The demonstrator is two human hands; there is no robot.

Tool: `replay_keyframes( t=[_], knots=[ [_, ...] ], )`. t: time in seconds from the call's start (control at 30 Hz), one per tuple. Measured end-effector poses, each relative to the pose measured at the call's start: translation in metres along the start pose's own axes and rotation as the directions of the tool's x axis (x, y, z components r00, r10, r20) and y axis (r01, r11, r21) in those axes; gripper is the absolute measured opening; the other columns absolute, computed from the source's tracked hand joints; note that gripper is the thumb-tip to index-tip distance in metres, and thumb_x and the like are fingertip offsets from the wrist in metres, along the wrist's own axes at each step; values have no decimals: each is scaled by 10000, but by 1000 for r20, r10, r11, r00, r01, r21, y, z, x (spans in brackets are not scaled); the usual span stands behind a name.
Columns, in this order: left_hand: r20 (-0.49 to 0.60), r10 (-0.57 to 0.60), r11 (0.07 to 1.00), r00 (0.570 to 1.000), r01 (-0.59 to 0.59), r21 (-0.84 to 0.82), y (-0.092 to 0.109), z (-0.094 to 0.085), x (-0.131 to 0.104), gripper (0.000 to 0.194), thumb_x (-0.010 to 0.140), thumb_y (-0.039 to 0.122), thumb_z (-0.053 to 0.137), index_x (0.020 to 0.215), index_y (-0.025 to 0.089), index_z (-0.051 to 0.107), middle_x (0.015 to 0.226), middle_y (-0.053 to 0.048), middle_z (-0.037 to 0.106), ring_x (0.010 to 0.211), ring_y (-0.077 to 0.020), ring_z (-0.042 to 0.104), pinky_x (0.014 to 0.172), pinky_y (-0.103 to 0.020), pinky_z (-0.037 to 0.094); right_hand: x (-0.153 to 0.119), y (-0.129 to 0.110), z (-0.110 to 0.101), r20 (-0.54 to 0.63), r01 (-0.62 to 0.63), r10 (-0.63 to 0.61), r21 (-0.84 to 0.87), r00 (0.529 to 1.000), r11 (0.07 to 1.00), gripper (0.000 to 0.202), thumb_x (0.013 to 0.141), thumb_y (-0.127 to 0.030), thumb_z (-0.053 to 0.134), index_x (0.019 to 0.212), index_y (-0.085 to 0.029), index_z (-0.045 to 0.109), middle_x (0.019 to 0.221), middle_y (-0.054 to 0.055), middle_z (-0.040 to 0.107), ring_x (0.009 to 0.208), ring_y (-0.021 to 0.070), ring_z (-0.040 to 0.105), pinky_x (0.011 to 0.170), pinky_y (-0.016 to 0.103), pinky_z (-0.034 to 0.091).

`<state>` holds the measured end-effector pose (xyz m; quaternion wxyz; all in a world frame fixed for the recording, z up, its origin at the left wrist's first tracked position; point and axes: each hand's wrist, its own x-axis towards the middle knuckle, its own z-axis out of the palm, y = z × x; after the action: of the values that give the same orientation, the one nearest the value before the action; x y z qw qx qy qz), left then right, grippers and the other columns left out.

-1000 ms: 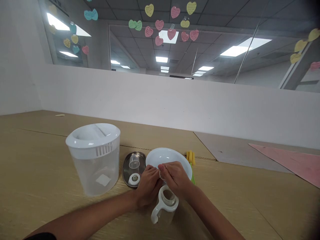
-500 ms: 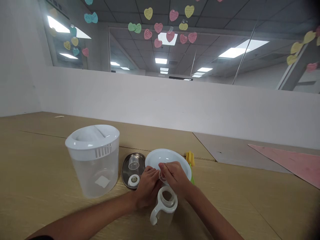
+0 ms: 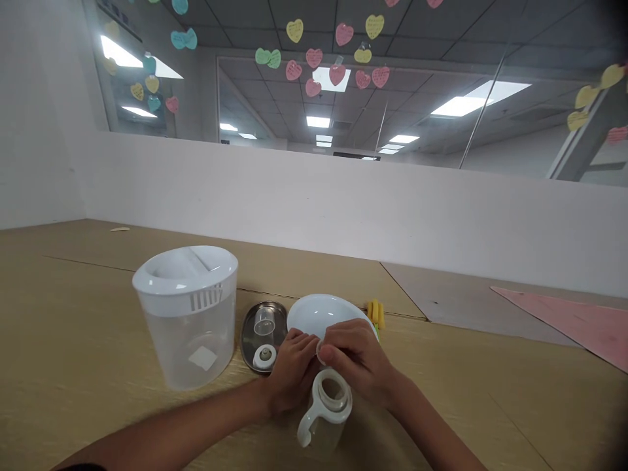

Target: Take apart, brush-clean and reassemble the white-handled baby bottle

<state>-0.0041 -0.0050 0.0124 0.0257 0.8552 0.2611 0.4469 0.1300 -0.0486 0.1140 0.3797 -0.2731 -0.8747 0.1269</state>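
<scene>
In the head view my left hand (image 3: 293,371) and my right hand (image 3: 359,356) meet in front of a white bowl (image 3: 314,311). Both are closed around a small clear round part (image 3: 320,354), mostly covered by the fingers, so its kind is unclear. Just below them stands a clear jug (image 3: 328,425) with a white rim and a hooked white handle, open at the top. Left of my left hand lies an oval metal tray (image 3: 249,333), bearing a clear plastic cup (image 3: 265,320) and a white ring-shaped cap (image 3: 265,356).
A large translucent bucket (image 3: 191,340) with a white lid stands at the left. Behind my right hand, beside the bowl, is a yellow sponge-like head (image 3: 375,313) on a green stick. A pink sheet (image 3: 564,320) lies far right; a white wall (image 3: 304,196) rises behind the table.
My right hand has turned and shifted slightly right and down over the small clear part, its fingers now curled lower. My left hand keeps its grip. The whole view has shifted slightly.
</scene>
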Motion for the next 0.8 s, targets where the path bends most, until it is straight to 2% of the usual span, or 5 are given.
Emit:
replay_keyframes(
  t=[0.1,0.23,0.47,0.63,0.8],
  knots=[
    [-24,39,999,999,-40,-11,-1,1,0,367,925,320,202,747,178,489,713,-25,591,662,-141,530,644,-326,355,0,2,3,27,-13,13,11,1000,1000,471,875,-439,431,499,-160,476,442,-43,369,438,55,305,456,194,274],
    [-27,30,999,999,-30,-19,-1,3,-1,324,906,275,232,698,179,461,708,-21,581,651,-137,512,648,-324,352,1,2,4,34,-26,25,34,999,999,412,828,-379,516,482,-159,478,435,-50,372,434,50,306,449,182,272],
    [57,-8,1000,998,8,-8,-3,3,-2,234,838,237,323,641,183,437,703,-10,559,666,-140,513,673,-331,372,1,-3,8,28,-5,7,-75,1000,997,362,807,-324,545,484,-168,500,415,-50,424,417,50,323,445,180,289],
    [4,29,1000,1000,-29,-2,-7,6,-2,210,832,230,318,710,181,482,704,-9,567,638,-135,493,655,-326,367,1,-3,10,38,13,-10,-79,999,997,301,821,-292,533,547,-174,576,459,-40,516,429,51,394,451,176,305],
    [0,19,1000,1000,-19,-11,-6,6,-2,278,863,225,292,723,171,526,720,-12,577,656,-128,493,676,-316,375,2,-2,12,57,17,-13,-78,998,997,273,809,-255,545,556,-168,597,492,-34,560,458,52,430,482,174,322]
  ],
)
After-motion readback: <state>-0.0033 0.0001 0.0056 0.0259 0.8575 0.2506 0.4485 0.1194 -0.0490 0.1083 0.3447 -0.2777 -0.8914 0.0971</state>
